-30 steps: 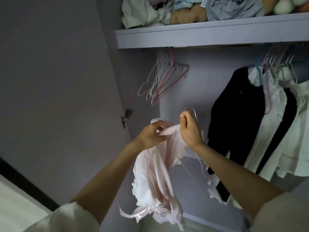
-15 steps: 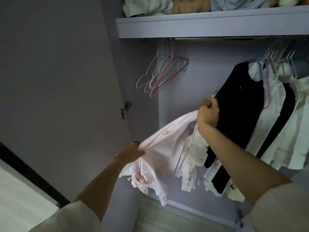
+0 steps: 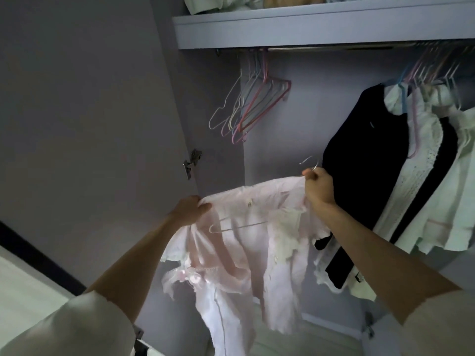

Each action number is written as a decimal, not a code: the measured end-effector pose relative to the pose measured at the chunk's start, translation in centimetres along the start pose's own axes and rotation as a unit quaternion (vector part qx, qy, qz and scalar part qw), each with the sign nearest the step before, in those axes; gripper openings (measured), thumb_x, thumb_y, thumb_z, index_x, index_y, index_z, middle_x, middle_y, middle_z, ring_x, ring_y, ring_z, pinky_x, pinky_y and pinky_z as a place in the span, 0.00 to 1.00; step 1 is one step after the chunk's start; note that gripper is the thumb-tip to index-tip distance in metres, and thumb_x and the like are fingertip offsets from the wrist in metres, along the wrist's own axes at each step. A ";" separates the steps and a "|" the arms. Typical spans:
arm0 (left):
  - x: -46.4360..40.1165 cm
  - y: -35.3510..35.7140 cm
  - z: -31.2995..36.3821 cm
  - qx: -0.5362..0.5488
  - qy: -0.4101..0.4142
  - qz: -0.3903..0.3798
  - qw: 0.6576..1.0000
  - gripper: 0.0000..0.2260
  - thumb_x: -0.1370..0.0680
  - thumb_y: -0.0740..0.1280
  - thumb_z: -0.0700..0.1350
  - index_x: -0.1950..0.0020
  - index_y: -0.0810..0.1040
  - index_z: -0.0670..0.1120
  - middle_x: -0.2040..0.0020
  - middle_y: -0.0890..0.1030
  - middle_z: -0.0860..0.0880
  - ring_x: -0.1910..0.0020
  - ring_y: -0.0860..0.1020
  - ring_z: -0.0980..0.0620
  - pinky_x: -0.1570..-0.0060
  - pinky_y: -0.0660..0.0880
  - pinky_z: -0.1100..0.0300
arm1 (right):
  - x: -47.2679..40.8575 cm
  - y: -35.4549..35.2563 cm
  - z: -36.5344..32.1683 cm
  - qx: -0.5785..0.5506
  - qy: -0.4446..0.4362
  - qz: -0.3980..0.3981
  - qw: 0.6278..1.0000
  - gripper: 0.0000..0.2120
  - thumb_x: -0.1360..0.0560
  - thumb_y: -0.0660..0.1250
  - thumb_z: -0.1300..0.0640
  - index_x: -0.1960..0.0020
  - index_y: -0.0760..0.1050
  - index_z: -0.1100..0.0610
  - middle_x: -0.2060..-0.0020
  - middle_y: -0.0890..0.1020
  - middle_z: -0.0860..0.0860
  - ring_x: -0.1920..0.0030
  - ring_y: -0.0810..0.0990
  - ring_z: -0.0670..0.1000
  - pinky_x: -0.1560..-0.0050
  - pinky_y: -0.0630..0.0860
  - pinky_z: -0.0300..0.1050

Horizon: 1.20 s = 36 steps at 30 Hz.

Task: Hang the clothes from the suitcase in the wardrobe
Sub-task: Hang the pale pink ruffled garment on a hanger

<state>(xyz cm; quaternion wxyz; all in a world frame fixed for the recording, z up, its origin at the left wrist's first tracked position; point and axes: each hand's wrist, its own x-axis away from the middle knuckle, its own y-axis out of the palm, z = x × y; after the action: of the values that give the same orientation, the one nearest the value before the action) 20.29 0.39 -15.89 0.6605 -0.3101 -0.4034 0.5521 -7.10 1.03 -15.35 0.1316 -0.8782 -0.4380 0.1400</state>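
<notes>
At the centre of the frame we hold a pale pink garment (image 3: pixel 246 242), stretched between our hands with a thin wire hanger (image 3: pixel 239 226) showing through the fabric. It looks light, soft and limp, likely to slide off the wire, so we judge the hook the best place to carry it. Our left hand (image 3: pixel 189 210) pinches the garment's left shoulder edge; our right hand (image 3: pixel 318 187) is curled round the hanger's hook and the collar. At upper right, clothes crowd the rail (image 3: pixel 334 48); empty hangers (image 3: pixel 246 109) hang at upper centre.
</notes>
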 end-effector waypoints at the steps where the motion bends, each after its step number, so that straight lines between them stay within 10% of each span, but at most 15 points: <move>1: -0.1 0.0 0.2 0.000 -0.011 0.011 1.000 0.17 0.20 0.58 0.50 0.43 0.73 0.36 0.45 0.78 0.37 0.45 0.77 0.39 0.51 0.71 0.55 | 0.2 0.3 0.1 0.011 -0.020 -0.002 1.000 0.12 0.22 0.55 0.66 0.49 0.75 0.72 0.48 0.79 0.67 0.46 0.76 0.63 0.49 0.67 0.45; 5: -0.1 0.1 1.4 0.054 -0.051 0.045 0.996 0.16 0.19 0.58 0.48 0.41 0.72 0.36 0.44 0.77 0.35 0.45 0.76 0.37 0.49 0.74 0.51 | 1.0 1.6 0.4 0.054 -0.078 0.002 0.995 0.10 0.22 0.56 0.66 0.56 0.73 0.70 0.54 0.78 0.69 0.56 0.75 0.59 0.52 0.68 0.50; 9: 0.3 -0.2 2.9 0.168 -0.054 0.045 0.983 0.09 0.20 0.58 0.46 0.51 0.73 0.41 0.60 0.75 0.45 0.66 0.73 0.49 0.69 0.69 0.58 | 1.8 2.7 0.5 0.031 -0.117 0.046 0.992 0.09 0.23 0.57 0.67 0.61 0.71 0.67 0.65 0.75 0.66 0.63 0.70 0.59 0.60 0.60 0.45; 13: 1.5 -0.4 4.0 0.355 0.036 -0.043 0.933 0.08 0.20 0.62 0.45 0.46 0.76 0.42 0.53 0.81 0.43 0.55 0.80 0.47 0.52 0.78 0.54 | 2.2 3.9 0.3 0.006 -0.141 0.030 0.989 0.11 0.28 0.58 0.71 0.67 0.64 0.61 0.69 0.69 0.58 0.65 0.66 0.55 0.62 0.60 0.42; 20: -0.3 1.8 3.2 -0.131 0.098 0.011 0.986 0.21 0.19 0.53 0.55 0.35 0.73 0.45 0.37 0.74 0.43 0.34 0.69 0.43 0.35 0.62 0.53 | 1.3 3.9 -0.3 -0.133 -0.016 -0.023 0.991 0.09 0.26 0.59 0.68 0.63 0.72 0.70 0.63 0.76 0.54 0.58 0.74 0.54 0.50 0.77 0.65; 28: 0.4 5.6 4.4 -0.030 0.112 -0.031 0.993 0.17 0.18 0.53 0.50 0.40 0.72 0.39 0.41 0.77 0.41 0.40 0.74 0.40 0.46 0.67 0.58 | 0.8 2.1 -1.1 -0.147 -0.010 -0.050 0.988 0.13 0.25 0.63 0.65 0.69 0.73 0.59 0.73 0.71 0.51 0.69 0.72 0.48 0.62 0.72 0.45; 32: 0.1 5.9 4.7 -0.051 0.092 -0.004 0.994 0.18 0.18 0.51 0.53 0.38 0.70 0.42 0.39 0.76 0.40 0.39 0.73 0.38 0.43 0.68 0.53 | 0.2 1.1 0.2 -0.105 -0.041 -0.055 0.992 0.11 0.23 0.61 0.64 0.49 0.76 0.73 0.53 0.80 0.69 0.55 0.77 0.60 0.64 0.66 0.26; 36: 0.5 4.1 5.0 -0.101 0.051 0.137 0.984 0.24 0.22 0.50 0.63 0.47 0.77 0.48 0.48 0.81 0.42 0.47 0.78 0.38 0.48 0.72 0.53 | -0.6 -0.5 1.0 -0.107 0.002 -0.107 0.989 0.14 0.23 0.59 0.64 0.39 0.75 0.66 0.43 0.79 0.62 0.44 0.78 0.55 0.49 0.73 0.37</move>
<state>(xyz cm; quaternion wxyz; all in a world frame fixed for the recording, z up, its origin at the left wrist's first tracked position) 14.00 1.51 -16.90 0.5638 -0.4553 -0.3763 0.5772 -8.12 0.95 -16.01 0.0521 -0.8357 -0.5414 0.0755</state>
